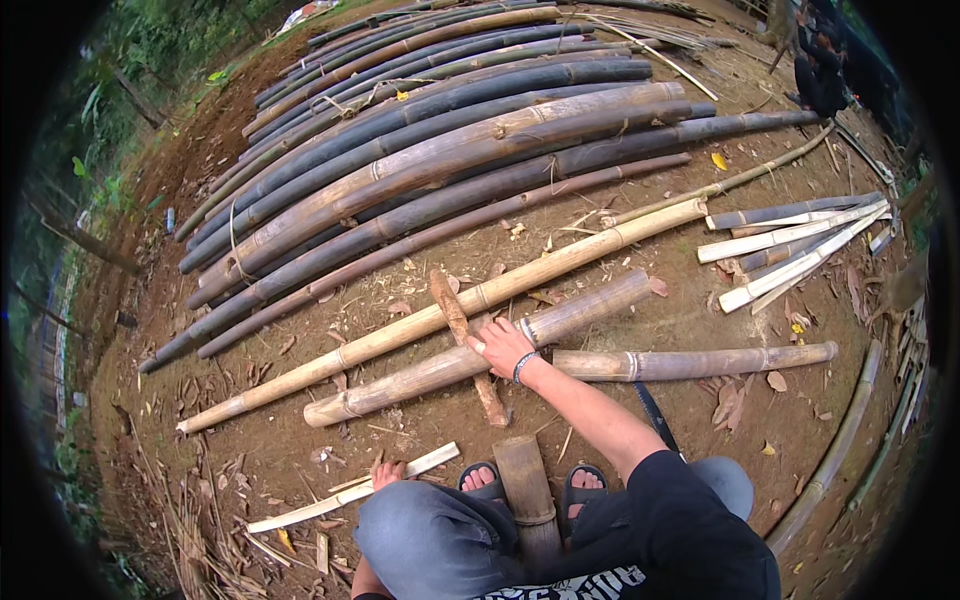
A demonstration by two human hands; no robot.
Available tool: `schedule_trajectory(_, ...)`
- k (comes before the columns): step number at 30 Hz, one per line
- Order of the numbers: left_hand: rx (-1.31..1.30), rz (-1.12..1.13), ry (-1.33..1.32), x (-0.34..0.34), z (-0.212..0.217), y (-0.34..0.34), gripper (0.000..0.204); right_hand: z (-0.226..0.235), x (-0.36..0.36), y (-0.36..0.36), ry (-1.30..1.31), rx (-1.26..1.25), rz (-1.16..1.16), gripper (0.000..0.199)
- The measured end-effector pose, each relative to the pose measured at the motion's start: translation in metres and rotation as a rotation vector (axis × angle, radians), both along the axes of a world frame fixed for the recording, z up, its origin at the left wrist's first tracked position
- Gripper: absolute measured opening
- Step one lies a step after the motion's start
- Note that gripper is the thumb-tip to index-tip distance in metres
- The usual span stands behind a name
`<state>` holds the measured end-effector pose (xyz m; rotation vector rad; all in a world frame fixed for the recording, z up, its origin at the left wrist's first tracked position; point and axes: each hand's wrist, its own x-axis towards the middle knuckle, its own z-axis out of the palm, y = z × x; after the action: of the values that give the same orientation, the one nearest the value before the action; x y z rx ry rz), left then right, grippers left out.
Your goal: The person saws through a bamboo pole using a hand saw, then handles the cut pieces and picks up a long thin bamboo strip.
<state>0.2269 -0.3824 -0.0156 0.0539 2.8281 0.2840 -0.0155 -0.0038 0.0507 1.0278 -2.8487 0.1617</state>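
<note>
My right hand (503,347) is closed over the top of a thick bamboo pole (400,387), which rests across a rough piece of wood (448,305). Beyond it lies a longer, pale yellow bamboo pole (500,287). Low on the left, my left hand (386,474) has its fingers on a pale split bamboo strip (320,510); my knee partly hides this hand. A short bamboo piece (524,480) sits between my sandalled feet. Beside my right forearm lies a long, narrow dark object (655,415), partly covered.
Many dark bamboo poles (420,130) lie in rows at the back. Another pole (700,362) extends to the right, near a bundle of split pieces (800,235). A curved pole (830,460) lies far right. A person in dark clothes (822,65) is at the upper right.
</note>
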Motion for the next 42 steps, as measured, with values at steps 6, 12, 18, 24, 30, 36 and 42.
schedule_trajectory(6, 0.034, -0.041, 0.157, 0.005, 0.015, 0.006, 0.048, -0.023, 0.007, -0.006, 0.089, 0.013, -0.039, 0.077)
schedule_trajectory(12, 0.044, -0.031, 0.217, 0.005, 0.027, 0.003, 0.048, -0.021, 0.013, -0.006, 0.057, 0.017, -0.001, 0.078)
schedule_trajectory(18, 0.138, 0.040, 0.363, 0.013, 0.056, -0.011, 0.048, -0.014, 0.019, -0.006, 0.053, 0.061, -0.007, 0.081)
schedule_trajectory(24, 0.147, 0.066, 0.463, -0.021, 0.155, -0.002, 0.045, -0.008, 0.031, -0.003, -0.093, 0.091, 0.029, 0.089)
schedule_trajectory(30, 0.201, 0.048, 0.478, -0.033, 0.193, 0.015, 0.046, -0.011, 0.049, 0.004, -0.119, 0.145, 0.053, 0.092)
schedule_trajectory(36, 0.217, 0.046, 0.485, -0.023, 0.204, 0.029, 0.044, 0.015, 0.045, 0.008, -0.133, 0.070, 0.129, 0.090)
schedule_trajectory(42, 0.271, 0.049, 0.459, -0.063, 0.264, 0.038, 0.040, 0.105, 0.008, 0.008, -0.646, -0.621, -0.069, 0.065)
